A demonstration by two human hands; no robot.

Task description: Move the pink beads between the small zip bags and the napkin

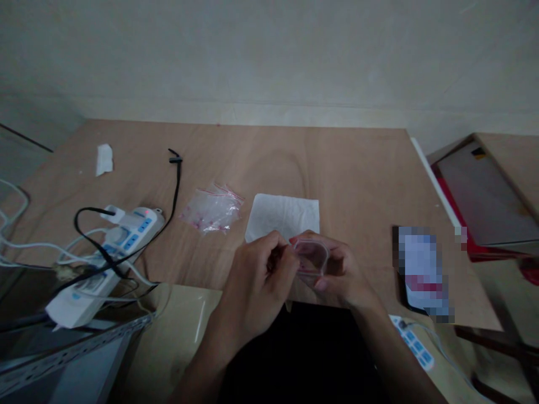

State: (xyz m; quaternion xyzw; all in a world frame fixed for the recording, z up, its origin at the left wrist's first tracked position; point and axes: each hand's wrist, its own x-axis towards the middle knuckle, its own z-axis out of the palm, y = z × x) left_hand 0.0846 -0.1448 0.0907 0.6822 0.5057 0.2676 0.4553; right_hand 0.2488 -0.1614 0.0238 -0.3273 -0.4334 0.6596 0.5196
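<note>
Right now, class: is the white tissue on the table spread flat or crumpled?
Spread flat: the white tissue lies as a smooth square, its near edge behind the hands.

Small clear bag (pixel 312 259) — between both hands

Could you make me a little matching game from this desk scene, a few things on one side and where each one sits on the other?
Things:
1. small clear bag
2. white tissue
3. power strip
4. pile of clear bags

Places:
A. far left of the table, tangled in cables
B. held between the left hand and right hand
C. flat on the table just beyond the hands
D. between the power strip and the tissue

Pairs: 1-B, 2-C, 3-A, 4-D
</note>
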